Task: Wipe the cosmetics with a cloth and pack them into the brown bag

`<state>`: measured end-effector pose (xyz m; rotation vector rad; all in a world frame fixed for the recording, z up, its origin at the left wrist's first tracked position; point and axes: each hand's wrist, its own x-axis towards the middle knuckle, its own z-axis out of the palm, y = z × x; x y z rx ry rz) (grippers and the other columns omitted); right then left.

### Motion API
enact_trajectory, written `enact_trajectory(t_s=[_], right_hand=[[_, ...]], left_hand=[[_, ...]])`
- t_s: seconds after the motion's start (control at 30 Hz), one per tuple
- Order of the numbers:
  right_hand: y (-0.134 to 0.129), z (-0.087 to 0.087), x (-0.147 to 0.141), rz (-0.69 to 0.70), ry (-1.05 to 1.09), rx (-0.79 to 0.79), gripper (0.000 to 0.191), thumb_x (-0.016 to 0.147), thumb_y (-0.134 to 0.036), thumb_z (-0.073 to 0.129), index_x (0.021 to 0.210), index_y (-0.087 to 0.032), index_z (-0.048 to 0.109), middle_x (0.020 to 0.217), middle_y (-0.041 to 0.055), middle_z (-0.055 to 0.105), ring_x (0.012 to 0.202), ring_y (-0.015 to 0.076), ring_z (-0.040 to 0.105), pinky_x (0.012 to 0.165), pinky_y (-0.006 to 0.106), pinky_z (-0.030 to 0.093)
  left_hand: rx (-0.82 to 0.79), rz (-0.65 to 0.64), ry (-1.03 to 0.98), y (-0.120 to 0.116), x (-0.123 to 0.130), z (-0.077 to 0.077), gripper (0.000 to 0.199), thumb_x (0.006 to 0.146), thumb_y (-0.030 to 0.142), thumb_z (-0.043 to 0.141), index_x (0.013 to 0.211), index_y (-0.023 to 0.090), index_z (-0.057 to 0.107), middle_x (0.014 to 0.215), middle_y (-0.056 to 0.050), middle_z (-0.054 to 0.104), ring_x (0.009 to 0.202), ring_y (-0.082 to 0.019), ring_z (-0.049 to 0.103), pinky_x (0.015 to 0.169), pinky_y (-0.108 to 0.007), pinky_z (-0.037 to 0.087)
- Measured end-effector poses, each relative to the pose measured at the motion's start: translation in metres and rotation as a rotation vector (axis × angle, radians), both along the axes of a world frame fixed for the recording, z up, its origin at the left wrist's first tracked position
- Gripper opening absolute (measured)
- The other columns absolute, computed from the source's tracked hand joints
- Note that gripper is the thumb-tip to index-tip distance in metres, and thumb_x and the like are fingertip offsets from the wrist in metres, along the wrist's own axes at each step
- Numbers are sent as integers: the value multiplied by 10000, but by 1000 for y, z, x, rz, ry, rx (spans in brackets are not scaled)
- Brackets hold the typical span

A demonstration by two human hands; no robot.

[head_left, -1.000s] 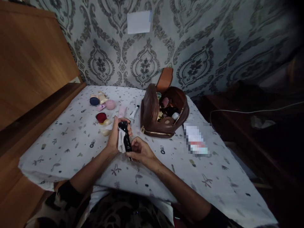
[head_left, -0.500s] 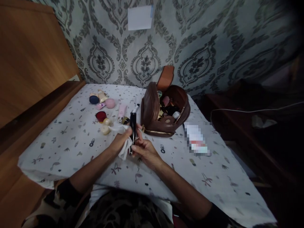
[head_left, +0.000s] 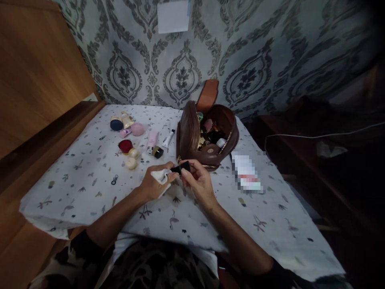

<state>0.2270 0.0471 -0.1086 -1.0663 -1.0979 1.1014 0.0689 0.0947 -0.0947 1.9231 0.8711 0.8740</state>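
Observation:
My left hand (head_left: 155, 181) is closed around a crumpled white cloth (head_left: 161, 176) and one end of a glossy black cosmetic tube (head_left: 181, 167). The other end is pinched in the fingers of my right hand (head_left: 198, 179). The tube lies sideways between both hands, partly covered by fingers. Just beyond them is an open brown leather bag (head_left: 188, 128) with several small items inside. Left of the bag are a small white tube with a black cap (head_left: 169, 138), a pink tube (head_left: 152, 138) and a dark-capped jar (head_left: 157, 151).
A red round container (head_left: 125, 146), cream-coloured round pieces (head_left: 131, 162), a pink round item (head_left: 137, 129) and a navy-lidded jar (head_left: 116, 123) sit on the left. A pixelated flat item (head_left: 247, 172) lies right of the bag. The patterned cloth (head_left: 90, 192) covers the table.
The black tube has turned from upright to sideways, both hands shifting around it. My left hand has moved slightly, uncovering the dark-capped jar. The view has shifted a little.

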Motion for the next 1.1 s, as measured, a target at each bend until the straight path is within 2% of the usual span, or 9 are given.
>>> enact_trajectory(t_s=[0.13, 0.3, 0.4, 0.47, 0.57, 0.67, 0.87, 0.97, 1.1], right_hand=[[-3, 6, 5, 15, -53, 16, 355, 815, -510, 689, 980, -200, 636, 646, -22, 551, 530, 101, 472, 490, 233, 387], [-2, 7, 20, 15, 20, 94, 318, 839, -500, 671, 958, -205, 679, 660, -1, 599, 536, 111, 498, 467, 243, 376], [2, 6, 27, -50, 63, 119, 319, 827, -494, 687, 978, -214, 684, 630, -18, 585, 501, 107, 486, 445, 243, 377], [3, 7, 30, -89, 55, 139, 314, 827, -485, 691, 975, -207, 690, 612, -19, 585, 493, 107, 492, 445, 245, 389], [0, 12, 39, -142, 28, 171, 279, 845, -455, 682, 959, -201, 704, 627, -8, 612, 509, 111, 524, 471, 250, 424], [-6, 29, 56, -213, -6, 233, 214, 860, -401, 685, 940, -206, 716, 646, 0, 641, 528, 115, 562, 499, 254, 461], [-8, 101, 116, -577, -128, 527, 146, 856, -342, 705, 916, -209, 716, 655, -8, 649, 550, 108, 607, 558, 253, 527], [19, 129, 146, -695, -234, 666, 161, 853, -338, 701, 911, -188, 705, 712, -15, 652, 581, 93, 635, 562, 218, 525], [86, 139, 173, -549, -414, 720, 264, 868, -414, 646, 873, -151, 675, 715, -20, 643, 570, 83, 629, 547, 198, 516]], left_hand=[[-115, -32, -73, 4, 0, 2, 432, 919, 524, 501, 634, 203, 551, 581, 19, 468, 588, -146, 432, 578, -254, 353], [-565, -92, -100, 11, -9, 9, 524, 860, 665, 521, 729, 182, 675, 577, -12, 579, 526, -145, 511, 509, -244, 382], [-806, -229, -120, 10, -12, 9, 582, 825, 724, 519, 822, 171, 700, 568, -41, 632, 463, -151, 552, 467, -247, 399], [-872, -342, -102, 8, -12, 6, 604, 819, 732, 520, 873, 160, 705, 593, -63, 658, 475, -160, 580, 471, -250, 416], [-825, -452, -74, 8, -12, 3, 574, 793, 695, 601, 917, 143, 699, 578, -42, 633, 457, -127, 527, 452, -226, 374], [-756, -428, -124, 11, -11, 5, 534, 775, 657, 652, 902, 139, 674, 520, 2, 567, 415, -92, 435, 440, -212, 320], [-684, -268, -88, 14, -6, 12, 468, 830, 628, 609, 771, 164, 602, 485, 16, 511, 448, -92, 392, 494, -215, 309], [-639, -190, -69, 15, -3, 2, 457, 811, 625, 633, 761, 171, 607, 493, 20, 508, 469, -107, 407, 493, -223, 293], [-642, -135, -24, 30, 3, -21, 444, 768, 636, 665, 736, 194, 641, 520, 0, 539, 497, -129, 446, 499, -241, 319]])
